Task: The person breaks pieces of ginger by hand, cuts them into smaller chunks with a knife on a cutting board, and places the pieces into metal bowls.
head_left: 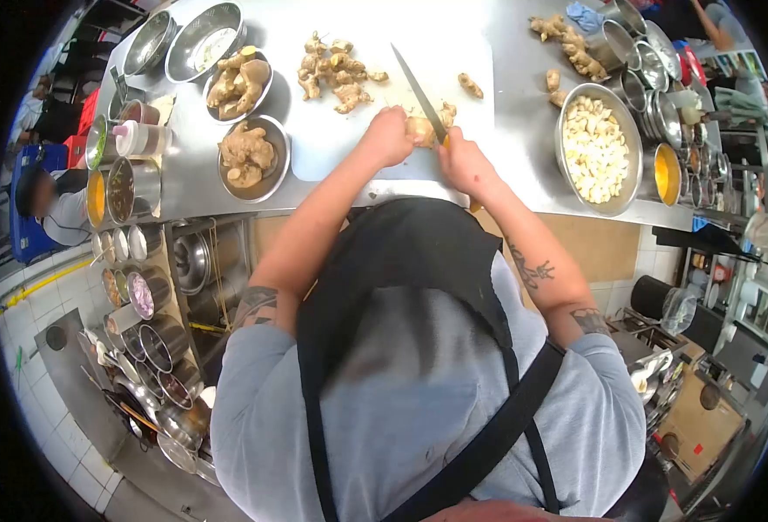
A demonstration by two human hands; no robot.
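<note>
My right hand is closed around the yellow handle of a kitchen knife, whose long blade points away and to the left. A piece of ginger lies beside the blade on the white cutting board, and the fingers of my left hand are closed on it. Farther up the board rests a group of knobbly ginger roots. One small ginger piece sits apart to the right of the knife.
To the left stand two metal bowls of ginger, one bowl nearer and one bowl behind. On the right are a large bowl of pale cut pieces and loose ginger roots. Metal containers line the left edge.
</note>
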